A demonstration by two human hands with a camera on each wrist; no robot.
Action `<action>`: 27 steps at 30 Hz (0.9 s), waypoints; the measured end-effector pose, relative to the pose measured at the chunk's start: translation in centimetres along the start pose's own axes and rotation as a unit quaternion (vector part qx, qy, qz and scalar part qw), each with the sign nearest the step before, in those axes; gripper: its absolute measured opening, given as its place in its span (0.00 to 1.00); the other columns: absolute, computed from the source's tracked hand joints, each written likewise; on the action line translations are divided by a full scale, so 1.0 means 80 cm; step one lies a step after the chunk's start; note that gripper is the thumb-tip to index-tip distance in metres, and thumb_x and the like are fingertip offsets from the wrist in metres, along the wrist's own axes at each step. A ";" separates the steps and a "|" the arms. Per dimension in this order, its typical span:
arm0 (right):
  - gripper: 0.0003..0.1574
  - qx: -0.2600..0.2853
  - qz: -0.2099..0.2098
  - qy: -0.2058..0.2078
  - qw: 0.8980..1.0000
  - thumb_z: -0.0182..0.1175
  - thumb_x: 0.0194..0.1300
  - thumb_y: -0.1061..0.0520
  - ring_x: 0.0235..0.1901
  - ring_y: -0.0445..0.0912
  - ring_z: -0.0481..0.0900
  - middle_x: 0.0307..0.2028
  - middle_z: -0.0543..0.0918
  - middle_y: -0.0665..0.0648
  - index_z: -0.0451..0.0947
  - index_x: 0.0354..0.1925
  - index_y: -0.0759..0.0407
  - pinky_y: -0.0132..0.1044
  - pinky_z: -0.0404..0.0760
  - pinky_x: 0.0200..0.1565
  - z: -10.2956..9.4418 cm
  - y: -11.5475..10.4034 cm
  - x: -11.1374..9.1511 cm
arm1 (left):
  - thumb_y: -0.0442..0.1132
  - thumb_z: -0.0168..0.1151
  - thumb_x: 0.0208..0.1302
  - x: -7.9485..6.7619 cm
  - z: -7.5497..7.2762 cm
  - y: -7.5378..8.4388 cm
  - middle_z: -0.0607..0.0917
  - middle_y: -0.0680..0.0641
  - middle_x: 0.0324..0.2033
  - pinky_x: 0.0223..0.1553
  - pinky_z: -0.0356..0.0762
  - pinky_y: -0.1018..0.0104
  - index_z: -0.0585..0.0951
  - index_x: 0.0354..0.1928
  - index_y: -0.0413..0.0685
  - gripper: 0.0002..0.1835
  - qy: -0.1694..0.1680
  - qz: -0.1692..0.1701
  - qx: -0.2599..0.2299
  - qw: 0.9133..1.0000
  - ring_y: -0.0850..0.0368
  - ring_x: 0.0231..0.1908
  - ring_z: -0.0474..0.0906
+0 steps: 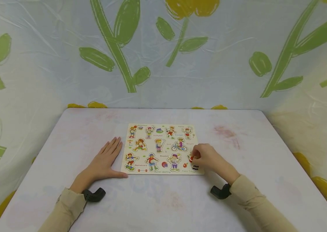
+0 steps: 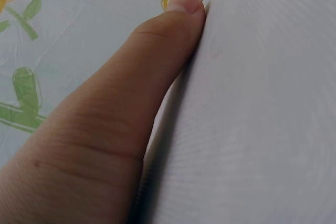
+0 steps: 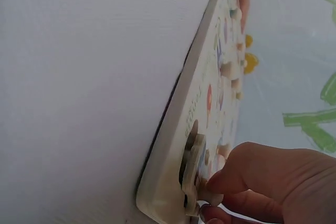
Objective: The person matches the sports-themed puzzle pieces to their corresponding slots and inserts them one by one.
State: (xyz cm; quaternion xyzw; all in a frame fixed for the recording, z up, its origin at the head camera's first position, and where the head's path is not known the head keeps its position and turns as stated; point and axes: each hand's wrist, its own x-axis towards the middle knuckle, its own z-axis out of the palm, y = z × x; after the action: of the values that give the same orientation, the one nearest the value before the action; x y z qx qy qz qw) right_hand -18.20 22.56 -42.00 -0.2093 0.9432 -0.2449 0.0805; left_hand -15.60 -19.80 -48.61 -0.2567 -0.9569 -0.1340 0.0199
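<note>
A wooden knob puzzle board point(image 1: 151, 154) with printed sports figures lies flat on the table. My right hand point(image 1: 206, 158) is at its lower right corner and pinches the knob of a puzzle piece point(image 3: 193, 169). Part of that piece, with red on it, shows beside the fingers in the head view; the rest is hidden. From the right wrist, the piece's thick edge stands above the board's surface. My left hand point(image 1: 106, 161) lies palm down at the board's left side, fingers straight, the thumb point(image 2: 173, 24) right at the lower left corner.
Several other knobbed figures sit in the board, among them a cyclist point(image 1: 179, 145) and a skateboarder point(image 1: 130, 161). The white table point(image 1: 163, 203) carries faint reddish smudges point(image 1: 225, 132). A flower-patterned sheet point(image 1: 209, 71) hangs behind it. Black wrist devices point(image 1: 93, 195) stick out at both cuffs.
</note>
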 end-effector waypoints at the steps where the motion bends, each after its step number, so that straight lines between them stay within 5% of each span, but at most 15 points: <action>1: 0.09 0.002 0.000 -0.001 1.000 0.69 0.49 0.66 0.24 0.43 0.69 0.21 0.73 0.50 0.78 0.27 0.58 0.33 0.69 0.26 0.002 0.000 0.000 | 0.85 0.56 0.41 0.000 0.000 0.000 0.46 0.39 0.78 0.76 0.39 0.49 0.50 0.77 0.35 0.74 0.001 0.000 -0.001 1.000 0.43 0.77 0.38; 27: 0.09 0.000 -0.037 -0.020 0.999 0.67 0.48 0.68 0.25 0.42 0.68 0.22 0.73 0.50 0.78 0.27 0.58 0.32 0.68 0.26 0.005 0.002 -0.004 | 0.85 0.57 0.41 0.000 0.005 -0.003 0.46 0.40 0.78 0.76 0.38 0.50 0.50 0.77 0.36 0.73 0.005 0.002 -0.001 1.000 0.44 0.77 0.38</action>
State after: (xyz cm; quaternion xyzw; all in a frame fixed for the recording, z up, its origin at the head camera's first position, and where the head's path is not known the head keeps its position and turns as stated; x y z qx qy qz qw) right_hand -17.82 22.63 -42.42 -0.2485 0.9330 -0.2439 0.0904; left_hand -15.72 -19.87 -49.02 -0.2579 -0.9562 -0.1365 0.0249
